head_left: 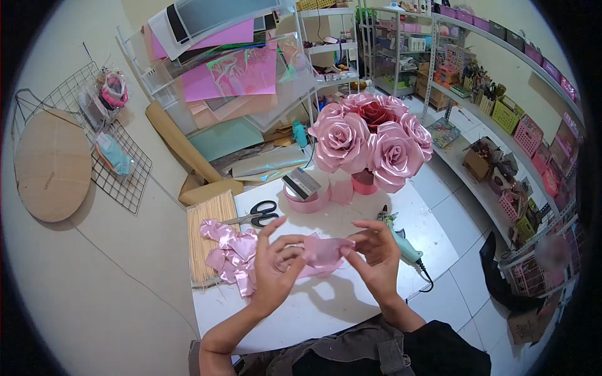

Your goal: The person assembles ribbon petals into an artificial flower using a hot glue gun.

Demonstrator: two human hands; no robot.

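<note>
Pinching a pink ribbon piece (324, 249) between my left hand (276, 266) and right hand (376, 254), both grasping it; rose bouquet (371, 139) at 12 o'clock, scissors (257, 215) at 10

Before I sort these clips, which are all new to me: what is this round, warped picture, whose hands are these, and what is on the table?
The one picture comes from a camera worn on a person's head, looking forward and down, so the wide lens bends the edges. No machine is here. The left hand and right hand are the wearer's own, and together they pinch a folded piece of pink satin ribbon. On the white table lie a pile of folded pink ribbon pieces, a bundle of thin wooden sticks, black-handled scissors, a teal glue gun, a roll of pink ribbon and a bouquet of pink satin roses.
</note>
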